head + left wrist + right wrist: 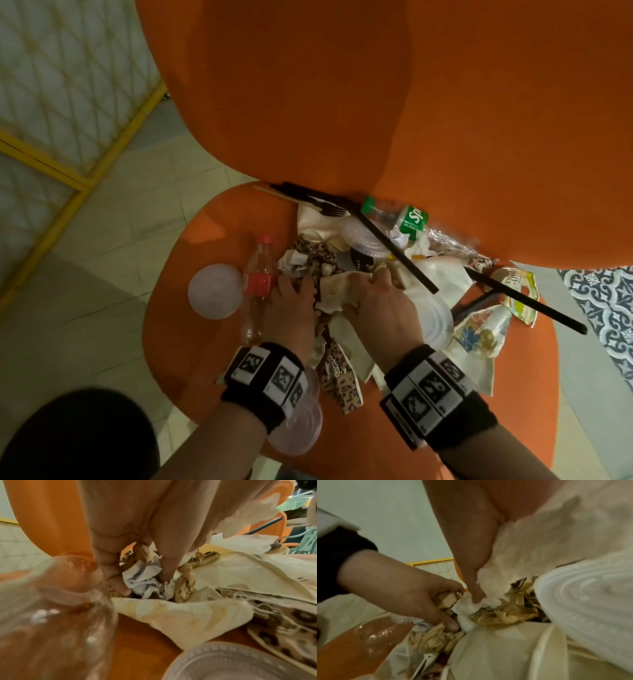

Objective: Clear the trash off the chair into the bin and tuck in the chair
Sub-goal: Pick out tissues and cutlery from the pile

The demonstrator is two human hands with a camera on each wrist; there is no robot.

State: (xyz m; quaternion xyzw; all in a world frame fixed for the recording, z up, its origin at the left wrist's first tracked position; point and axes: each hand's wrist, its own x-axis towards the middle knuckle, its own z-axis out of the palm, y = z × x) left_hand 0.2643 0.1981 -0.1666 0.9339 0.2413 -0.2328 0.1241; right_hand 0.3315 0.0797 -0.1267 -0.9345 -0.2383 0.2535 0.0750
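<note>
An orange chair (pixel 191 260) carries a heap of trash: crumpled napkins (pixel 291 262), leopard-print wrappers (pixel 340 380), cream paper bags, plastic lids, two bottles and black straws. My left hand (pixel 291 298) reaches into the heap beside the red-label bottle (pixel 258 277). In the left wrist view its fingers (pixel 163 566) curl round a crumpled white napkin (pixel 145 582) and leopard paper. My right hand (pixel 376 298) lies just to the right. In the right wrist view its fingers (pixel 474 585) pinch a white tissue (pixel 491 596). No bin is in view.
A green-label bottle (pixel 407 222) lies against the chair back (pixel 376 102). Clear lids sit at the seat's left (pixel 214 291) and front (pixel 298 425). A long black straw (pixel 411 263) crosses the heap. A yellow-framed partition (pixel 68 102) stands left on the tiled floor.
</note>
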